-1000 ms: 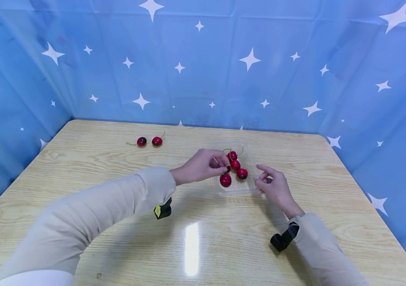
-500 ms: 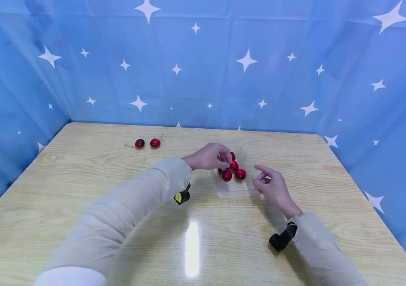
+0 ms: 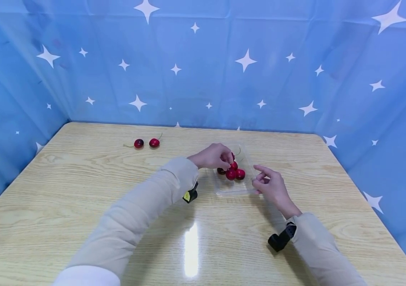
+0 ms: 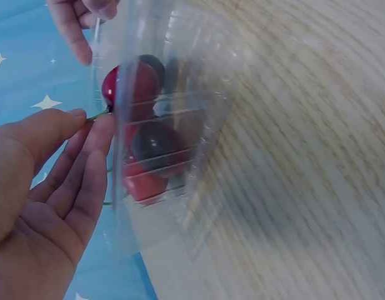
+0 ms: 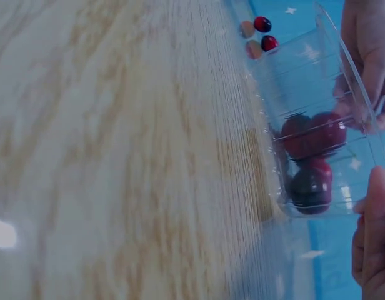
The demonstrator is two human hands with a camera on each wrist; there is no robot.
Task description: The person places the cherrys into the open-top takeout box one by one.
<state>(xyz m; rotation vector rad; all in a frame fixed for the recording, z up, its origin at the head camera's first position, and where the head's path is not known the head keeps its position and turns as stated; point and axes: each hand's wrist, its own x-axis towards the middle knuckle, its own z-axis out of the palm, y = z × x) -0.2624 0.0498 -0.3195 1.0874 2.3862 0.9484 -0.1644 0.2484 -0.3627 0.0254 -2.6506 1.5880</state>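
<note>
The left hand [image 3: 214, 156] is over a clear plastic box [image 3: 234, 194], pinching the green stem of a red cherry [image 4: 110, 87] between thumb and fingertips. That cherry hangs low inside the box, close against others. Several more cherries, such as one dark red cherry [image 3: 240, 174], lie in the box, partly hidden by the left hand. At the box's right side, the right hand [image 3: 273, 188] holds the rim between thumb and curled fingers, its index finger stretched out. Through the clear wall in the right wrist view, cherries [image 5: 311, 187] show blurred.
Two cherries with stems, a darker cherry [image 3: 138, 143] and a redder cherry [image 3: 154, 143], lie at the back left of the wooden table [image 3: 81, 190]. A blue curtain [image 3: 203, 71] with white stars hangs behind the table.
My left hand has moved right over the box, and the cherry it holds has come down beside the others. The right hand stays at the box's rim.
</note>
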